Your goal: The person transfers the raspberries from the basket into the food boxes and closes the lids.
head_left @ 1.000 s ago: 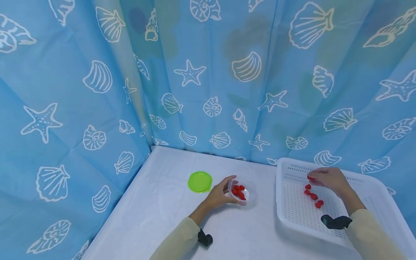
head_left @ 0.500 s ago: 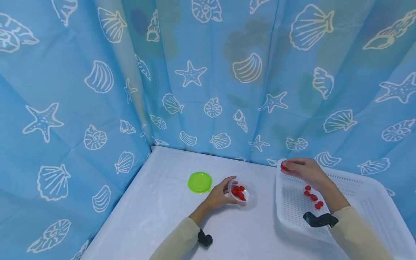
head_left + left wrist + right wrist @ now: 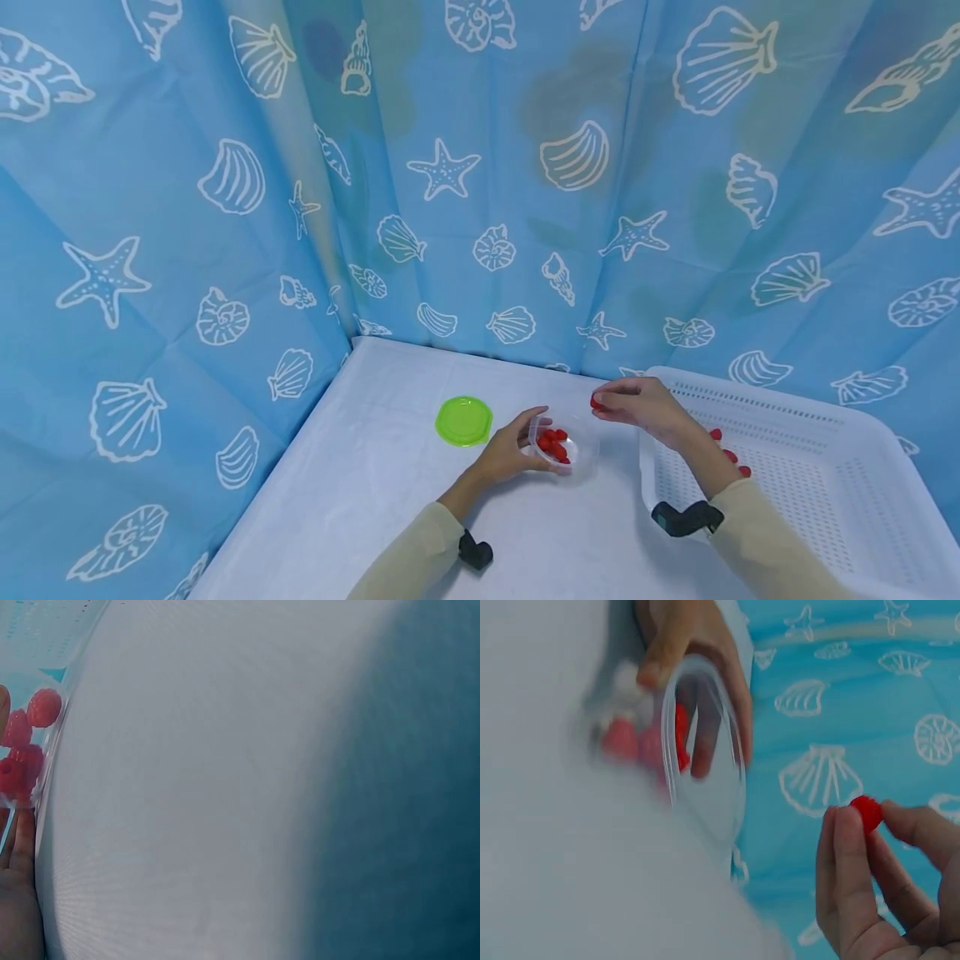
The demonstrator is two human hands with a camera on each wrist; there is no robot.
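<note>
My left hand (image 3: 508, 450) grips the side of a clear round plastic container (image 3: 587, 454) on the table. Several red raspberries (image 3: 553, 446) lie inside it, also seen through its wall in the left wrist view, where more raspberries (image 3: 45, 708) touch the side. Just to the right of the container, my right hand (image 3: 651, 410) pinches one raspberry (image 3: 866, 814) between thumb and fingertips. It is held above the table, between the container and the white basket. Behind the right forearm, a few raspberries (image 3: 716, 434) in the basket are partly hidden.
A large white perforated basket (image 3: 840, 483) stands on the right of the white-covered table (image 3: 375, 467). Left of the container lies a bright green lid (image 3: 463, 421). Blue shell-patterned curtains (image 3: 495, 200) enclose the back and left.
My right hand has carried the raspberry leftward from inside the basket, over its rim, to near the container. The left hand and container have stayed in place.
</note>
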